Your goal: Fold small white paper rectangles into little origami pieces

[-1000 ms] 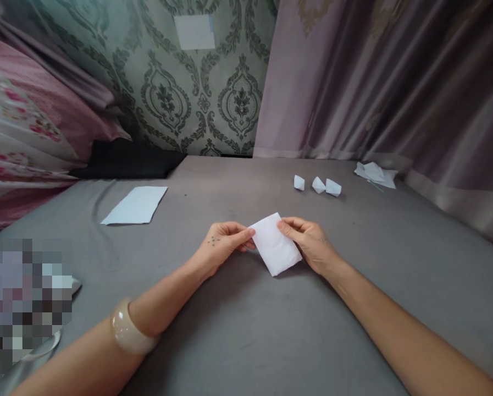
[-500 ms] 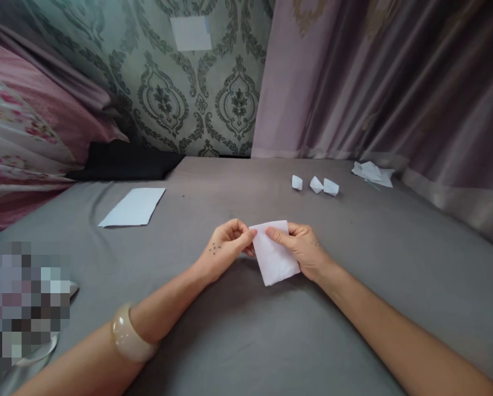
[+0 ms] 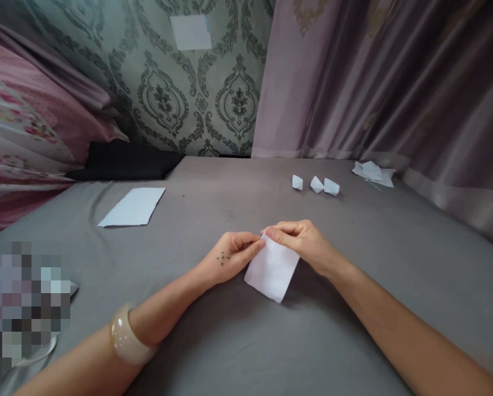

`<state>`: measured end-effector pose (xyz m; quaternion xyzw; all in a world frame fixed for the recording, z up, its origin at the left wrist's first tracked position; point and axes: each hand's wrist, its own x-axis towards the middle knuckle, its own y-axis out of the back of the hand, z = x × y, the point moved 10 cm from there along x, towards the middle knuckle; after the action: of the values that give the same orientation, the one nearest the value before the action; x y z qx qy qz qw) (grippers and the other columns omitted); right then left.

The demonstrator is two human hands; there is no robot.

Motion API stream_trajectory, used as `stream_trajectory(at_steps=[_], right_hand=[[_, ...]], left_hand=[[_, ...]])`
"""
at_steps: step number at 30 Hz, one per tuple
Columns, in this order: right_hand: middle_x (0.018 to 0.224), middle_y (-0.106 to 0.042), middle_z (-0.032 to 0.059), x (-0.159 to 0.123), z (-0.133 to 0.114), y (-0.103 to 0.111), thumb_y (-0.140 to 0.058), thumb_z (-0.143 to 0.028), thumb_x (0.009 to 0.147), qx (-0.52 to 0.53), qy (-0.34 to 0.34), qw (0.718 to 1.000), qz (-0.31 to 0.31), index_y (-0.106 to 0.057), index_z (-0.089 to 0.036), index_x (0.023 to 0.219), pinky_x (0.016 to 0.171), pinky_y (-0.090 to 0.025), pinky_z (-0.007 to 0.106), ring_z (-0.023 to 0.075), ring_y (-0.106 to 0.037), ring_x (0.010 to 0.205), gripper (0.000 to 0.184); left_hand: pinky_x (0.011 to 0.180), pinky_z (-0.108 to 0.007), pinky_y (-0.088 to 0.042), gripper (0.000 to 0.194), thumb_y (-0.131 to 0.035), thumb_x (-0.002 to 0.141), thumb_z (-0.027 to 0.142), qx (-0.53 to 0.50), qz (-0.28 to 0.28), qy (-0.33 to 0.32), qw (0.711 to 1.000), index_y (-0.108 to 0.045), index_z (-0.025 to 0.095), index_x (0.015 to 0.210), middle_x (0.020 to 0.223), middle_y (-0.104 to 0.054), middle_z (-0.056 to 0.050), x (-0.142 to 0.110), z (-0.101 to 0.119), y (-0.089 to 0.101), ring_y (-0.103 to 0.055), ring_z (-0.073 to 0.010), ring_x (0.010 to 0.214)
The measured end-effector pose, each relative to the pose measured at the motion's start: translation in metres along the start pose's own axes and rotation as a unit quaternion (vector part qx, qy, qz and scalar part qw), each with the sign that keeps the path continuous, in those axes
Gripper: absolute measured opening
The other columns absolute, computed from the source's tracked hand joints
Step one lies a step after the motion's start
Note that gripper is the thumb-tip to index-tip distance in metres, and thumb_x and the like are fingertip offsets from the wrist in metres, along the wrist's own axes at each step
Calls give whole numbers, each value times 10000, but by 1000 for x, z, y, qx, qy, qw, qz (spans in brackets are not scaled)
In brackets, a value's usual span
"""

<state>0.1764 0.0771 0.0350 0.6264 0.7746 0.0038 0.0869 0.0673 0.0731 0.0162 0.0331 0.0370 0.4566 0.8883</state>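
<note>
A small white sheet of paper [image 3: 272, 270] hangs between my two hands, tilted, its far edge up at my fingertips. My left hand [image 3: 234, 256] pinches its upper left corner between thumb and fingers. On the other side my right hand [image 3: 304, 242] grips the top edge, thumb lying on the near face and fingers behind. The fingers at the back of the paper are partly hidden.
Grey cloth [image 3: 213, 341] covers the surface. Three folded white paper pieces [image 3: 317, 185] lie at the back right, with a pile of paper scraps [image 3: 374, 173] beyond them. A larger white sheet [image 3: 134, 207] and a folded black cloth [image 3: 126, 160] lie at the left.
The paper has turned, its lower end swinging left and nearer to me. My left hand has shifted slightly right and closer to my right thumb. The things on the cloth stay put.
</note>
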Motion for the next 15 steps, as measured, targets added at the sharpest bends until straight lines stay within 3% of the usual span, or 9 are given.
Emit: stream_trajectory(at_steps=[7, 11, 15], right_hand=[[705, -669, 1, -3, 0, -6, -701, -382, 713, 4, -8, 1000, -10, -744, -205, 729, 606, -438, 237, 120, -584, 653, 183], [719, -635, 0, -3, -5, 1, -708, -380, 694, 15, 10, 999, 41, -731, -192, 664, 556, -407, 222, 109, -554, 639, 192], [646, -618, -2, -3, -1, 14, -737, -387, 646, 54, -15, 994, 95, -700, -183, 614, 496, -382, 224, 105, -529, 562, 210]], left_hand=[[574, -205, -387, 316, -574, 839, 426, -43, -29, 23, 998, -682, 130, 816, 697, -632, -15, -2, -2, -6, -530, -100, 610], [581, -205, -398, 300, -625, 806, 422, -99, 0, 64, 993, -677, 129, 774, 688, -642, -19, 0, -10, -1, -548, -96, 601], [519, -196, -376, 279, -668, 769, 405, -124, 19, 93, 988, -678, 129, 725, 615, -623, -7, 1, -20, 4, -524, -81, 531]])
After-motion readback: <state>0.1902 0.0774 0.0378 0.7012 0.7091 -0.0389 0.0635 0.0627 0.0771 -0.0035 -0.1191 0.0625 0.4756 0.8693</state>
